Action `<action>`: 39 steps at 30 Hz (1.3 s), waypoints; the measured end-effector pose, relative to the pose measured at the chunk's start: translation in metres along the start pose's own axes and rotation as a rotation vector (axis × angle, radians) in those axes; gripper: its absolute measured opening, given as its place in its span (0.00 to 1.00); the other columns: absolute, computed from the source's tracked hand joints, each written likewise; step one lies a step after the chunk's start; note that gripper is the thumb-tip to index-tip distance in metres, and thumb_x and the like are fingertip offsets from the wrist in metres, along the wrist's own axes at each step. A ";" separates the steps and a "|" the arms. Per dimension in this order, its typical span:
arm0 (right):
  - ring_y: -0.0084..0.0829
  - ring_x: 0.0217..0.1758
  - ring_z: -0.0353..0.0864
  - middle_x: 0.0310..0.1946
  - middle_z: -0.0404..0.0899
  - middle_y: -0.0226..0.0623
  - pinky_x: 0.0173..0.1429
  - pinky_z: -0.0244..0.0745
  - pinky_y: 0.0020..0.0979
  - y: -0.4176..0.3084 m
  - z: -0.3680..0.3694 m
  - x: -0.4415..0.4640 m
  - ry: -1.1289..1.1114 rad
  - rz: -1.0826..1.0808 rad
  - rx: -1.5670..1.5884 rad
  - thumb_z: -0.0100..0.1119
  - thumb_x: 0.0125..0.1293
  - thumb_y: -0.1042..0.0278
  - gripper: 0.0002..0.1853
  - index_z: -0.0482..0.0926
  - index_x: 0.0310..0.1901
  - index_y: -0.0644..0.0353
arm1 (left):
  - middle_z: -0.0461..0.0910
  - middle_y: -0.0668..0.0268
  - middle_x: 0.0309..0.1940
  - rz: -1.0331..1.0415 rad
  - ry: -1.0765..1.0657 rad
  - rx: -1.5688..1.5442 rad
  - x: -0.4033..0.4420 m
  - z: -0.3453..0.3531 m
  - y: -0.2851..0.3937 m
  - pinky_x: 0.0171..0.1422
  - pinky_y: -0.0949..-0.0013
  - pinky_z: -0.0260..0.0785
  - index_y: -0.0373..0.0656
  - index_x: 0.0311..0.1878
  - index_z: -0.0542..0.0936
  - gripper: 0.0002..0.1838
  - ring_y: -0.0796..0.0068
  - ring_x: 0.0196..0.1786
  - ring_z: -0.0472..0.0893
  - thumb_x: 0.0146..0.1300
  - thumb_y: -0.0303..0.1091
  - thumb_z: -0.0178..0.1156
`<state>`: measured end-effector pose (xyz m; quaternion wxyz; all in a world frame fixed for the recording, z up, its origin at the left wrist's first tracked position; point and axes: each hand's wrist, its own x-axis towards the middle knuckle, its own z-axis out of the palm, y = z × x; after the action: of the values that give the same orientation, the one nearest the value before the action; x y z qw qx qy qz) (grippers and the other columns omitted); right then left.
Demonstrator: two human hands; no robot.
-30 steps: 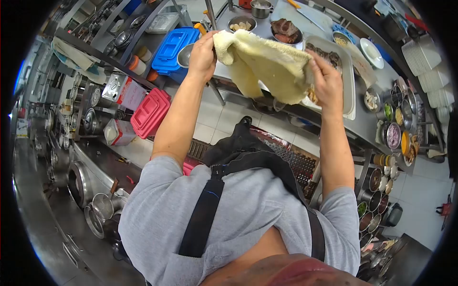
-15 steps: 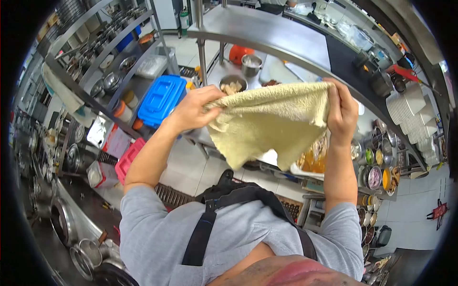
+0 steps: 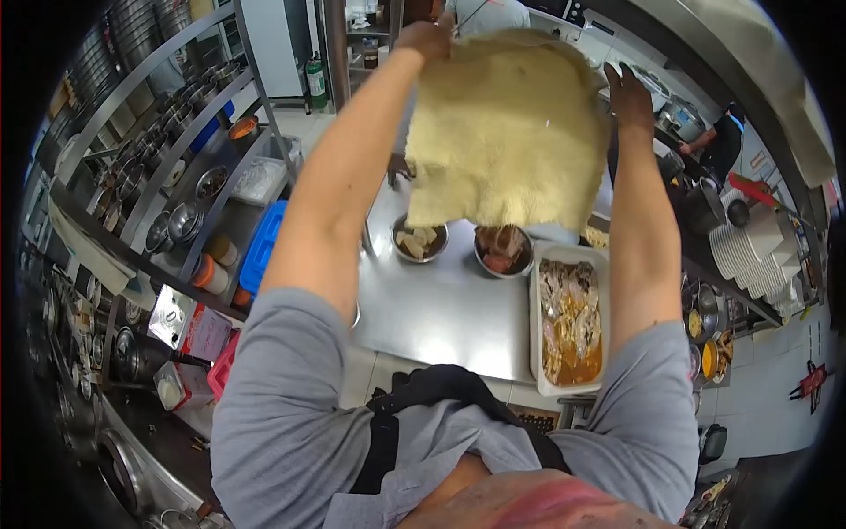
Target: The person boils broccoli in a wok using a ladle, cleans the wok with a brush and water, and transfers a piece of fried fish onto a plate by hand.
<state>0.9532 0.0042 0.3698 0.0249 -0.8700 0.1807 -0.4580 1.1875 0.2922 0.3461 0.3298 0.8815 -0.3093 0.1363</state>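
A pale yellow towel (image 3: 507, 132) hangs spread out in front of me, above the far part of the steel table (image 3: 432, 317). My left hand (image 3: 427, 40) is at its upper left corner, closed on the cloth, though the fingers are dark and partly hidden. Beside the towel's right edge is my right hand (image 3: 631, 99), raised with its fingers apart and nothing seen in it. Below the towel stand a bowl of pale pieces (image 3: 420, 240) and a bowl of reddish meat (image 3: 502, 251). To their right lies a white tray (image 3: 538, 353) of fish-like pieces in orange liquid.
Steel shelving (image 3: 189, 123) with pots and bowls stands at the left, near a blue lidded box (image 3: 264, 247). White stacked dishes (image 3: 749, 242) sit on the right shelf. One person in grey (image 3: 493, 16) is at the back, another in dark clothes (image 3: 724, 145) at the right.
Both hands have risen and moved away from me. The towel has gone from folded and gathered to spread out. My right hand has let go of its edge. More of the table shows.
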 end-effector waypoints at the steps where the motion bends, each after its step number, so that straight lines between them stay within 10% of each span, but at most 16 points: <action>1: 0.51 0.54 0.76 0.50 0.79 0.46 0.56 0.72 0.43 -0.001 0.009 -0.002 0.005 -0.003 0.000 0.50 0.68 0.51 0.21 0.80 0.50 0.59 | 0.80 0.48 0.41 0.006 -0.041 0.144 -0.008 0.010 0.016 0.56 0.61 0.70 0.39 0.53 0.76 0.25 0.53 0.51 0.79 0.64 0.50 0.49; 9: 0.46 0.51 0.78 0.49 0.79 0.46 0.57 0.73 0.39 -0.001 -0.047 -0.180 -0.488 -0.275 0.287 0.60 0.62 0.62 0.17 0.79 0.48 0.64 | 0.51 0.49 0.73 0.294 -0.388 0.297 -0.157 0.034 0.004 0.74 0.43 0.45 0.38 0.69 0.62 0.42 0.50 0.74 0.55 0.63 0.65 0.40; 17: 0.48 0.50 0.78 0.47 0.79 0.47 0.53 0.73 0.41 -0.007 -0.059 -0.206 -0.241 -0.420 0.310 0.64 0.57 0.68 0.16 0.79 0.47 0.65 | 0.71 0.47 0.61 0.212 -0.274 0.161 -0.108 0.008 0.016 0.69 0.61 0.59 0.42 0.61 0.73 0.34 0.46 0.64 0.69 0.66 0.61 0.42; 23: 0.47 0.49 0.78 0.48 0.79 0.45 0.53 0.73 0.39 -0.009 -0.065 -0.217 -0.204 -0.321 0.336 0.64 0.57 0.67 0.14 0.80 0.44 0.63 | 0.66 0.51 0.66 0.041 -0.569 0.414 0.022 0.083 -0.009 0.72 0.57 0.53 0.47 0.67 0.67 0.34 0.51 0.69 0.65 0.65 0.60 0.45; 28: 0.46 0.50 0.78 0.47 0.79 0.44 0.55 0.73 0.39 0.002 -0.085 -0.220 -0.208 -0.252 0.352 0.64 0.58 0.66 0.14 0.80 0.44 0.63 | 0.62 0.49 0.68 0.004 -0.110 0.402 0.067 0.103 -0.034 0.70 0.49 0.56 0.51 0.69 0.64 0.35 0.47 0.69 0.63 0.62 0.57 0.50; 32: 0.44 0.49 0.79 0.47 0.80 0.43 0.55 0.73 0.38 0.019 -0.082 -0.221 -0.202 -0.241 0.338 0.64 0.59 0.64 0.14 0.81 0.44 0.62 | 0.63 0.44 0.66 0.077 -0.576 0.686 0.038 0.066 0.007 0.69 0.55 0.59 0.40 0.64 0.68 0.33 0.46 0.68 0.63 0.63 0.55 0.48; 35: 0.43 0.49 0.79 0.47 0.80 0.41 0.54 0.73 0.38 0.022 -0.083 -0.221 -0.196 -0.305 0.276 0.64 0.59 0.64 0.14 0.81 0.44 0.62 | 0.60 0.44 0.67 0.112 -0.399 0.500 -0.117 0.052 0.033 0.72 0.59 0.55 0.38 0.63 0.71 0.33 0.48 0.71 0.59 0.67 0.56 0.44; 39: 0.43 0.47 0.79 0.43 0.81 0.42 0.52 0.73 0.39 0.013 -0.087 -0.228 -0.165 -0.370 0.276 0.64 0.58 0.64 0.13 0.81 0.42 0.63 | 0.61 0.42 0.67 0.203 -0.287 0.433 -0.125 0.039 -0.017 0.72 0.59 0.55 0.34 0.65 0.67 0.39 0.43 0.67 0.64 0.66 0.61 0.41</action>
<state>0.7621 0.0800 0.2376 0.0737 -0.9111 -0.0487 -0.4027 1.1033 0.3328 0.2531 0.0711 0.9062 -0.4033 0.1055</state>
